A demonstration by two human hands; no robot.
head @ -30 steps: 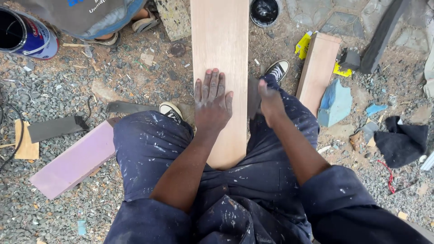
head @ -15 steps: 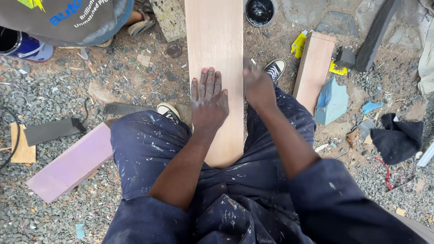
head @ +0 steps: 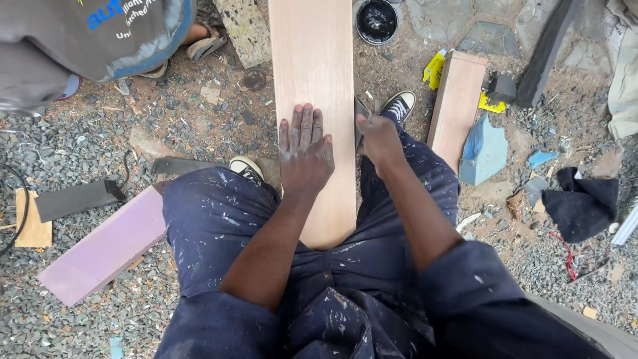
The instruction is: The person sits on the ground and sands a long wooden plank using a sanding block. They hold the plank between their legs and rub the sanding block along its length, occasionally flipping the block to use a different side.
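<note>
Two hands work on one long pale wooden board [head: 312, 60], which lies with its long axis running straight away from the person, its near end resting between the knees at the lap and its far end passing out of the top of the view. The left hand [head: 304, 154] lies flat, palm down, on the board's face, fingers [head: 300, 126] stretched out close together and pointing away along the grain, thumb toward the right edge. The right hand [head: 379, 137] is curled into a loose fist at the board's right edge, its fingers closed around a small dark piece, seemingly sandpaper [head: 359, 118], pressed against that edge; only a sliver of it shows. Both forearms are bare and reach forward from dark blue, paint-flecked sleeves and trousers.

The ground is gravel and sawdust. A black and white sneaker [head: 397, 105] sits just right of the board beside the right hand, and another sneaker [head: 247, 166] just left of the board. Further right lies a shorter wooden plank [head: 456, 100], roughly parallel to the board, with a blue scrap [head: 484, 151] beside it and a black cloth [head: 585, 203] well apart. A black round tin [head: 376, 20] stands near the board's upper right. To the left lie a pink board [head: 106, 242] and a dark strip [head: 73, 197]. Another person's grey garment [head: 80, 33] and sandalled foot [head: 203, 45] fill the upper left corner.
</note>
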